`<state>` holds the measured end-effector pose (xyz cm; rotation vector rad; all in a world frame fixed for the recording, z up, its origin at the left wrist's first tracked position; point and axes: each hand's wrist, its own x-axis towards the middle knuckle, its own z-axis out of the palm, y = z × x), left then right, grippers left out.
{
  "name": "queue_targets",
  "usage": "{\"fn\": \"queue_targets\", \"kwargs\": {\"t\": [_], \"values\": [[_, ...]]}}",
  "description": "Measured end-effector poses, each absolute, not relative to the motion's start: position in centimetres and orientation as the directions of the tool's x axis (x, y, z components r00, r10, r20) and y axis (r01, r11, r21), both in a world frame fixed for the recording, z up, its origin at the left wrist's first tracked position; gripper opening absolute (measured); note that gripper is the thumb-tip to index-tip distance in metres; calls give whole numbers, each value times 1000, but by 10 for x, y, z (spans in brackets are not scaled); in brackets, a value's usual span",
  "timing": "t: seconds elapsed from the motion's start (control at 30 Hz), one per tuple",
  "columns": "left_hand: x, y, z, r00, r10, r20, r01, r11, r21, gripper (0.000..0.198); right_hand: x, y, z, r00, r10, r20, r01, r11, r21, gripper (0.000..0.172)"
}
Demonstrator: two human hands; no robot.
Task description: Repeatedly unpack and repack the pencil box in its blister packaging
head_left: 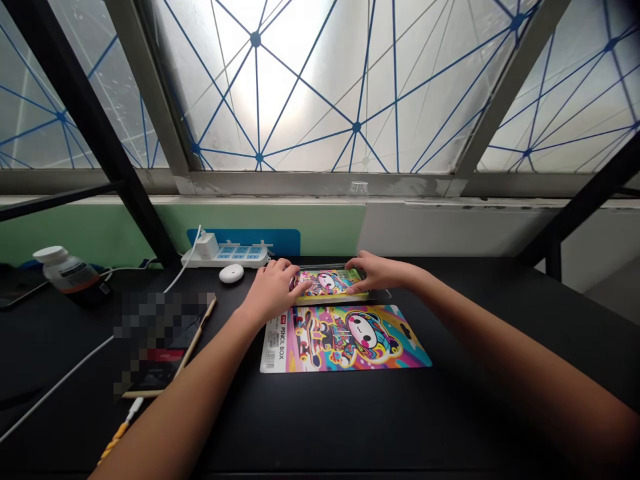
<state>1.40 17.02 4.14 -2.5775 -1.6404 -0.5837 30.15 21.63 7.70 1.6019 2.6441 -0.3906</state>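
Observation:
A colourful pencil box (327,283) with a cartoon character on its lid lies on the black desk, close to the wall. What looks like clear plastic packaging shows around it. My left hand (273,290) grips its left end, the thumb over the near corner. At the right end my right hand (377,272) holds it between thumb and fingers. Just in front lies a flat printed card (345,339) with the same character and the words "PENCIL BOX" at its left side.
Behind my left hand are a white power strip (240,255) and a small white case (231,273). A tablet-like device (170,357) with a cable lies left of my forearm. Farther left a bottle (67,270) leans over. Black frame bars (100,133) rise at both sides.

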Motion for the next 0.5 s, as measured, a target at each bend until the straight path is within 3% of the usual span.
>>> {"fn": "queue_targets", "kwargs": {"t": [0.17,0.4,0.5], "values": [[8,172,44,403,846,350,862,-479,167,53,297,216,76,-483,876,10,868,480,-129,64],[-15,183,48,420,824,380,819,-525,232,59,292,176,53,-439,818,373,860,502,-90,51],[-14,175,60,472,747,468,761,-614,212,50,295,160,54,-435,762,480,848,526,-67,38]]}}
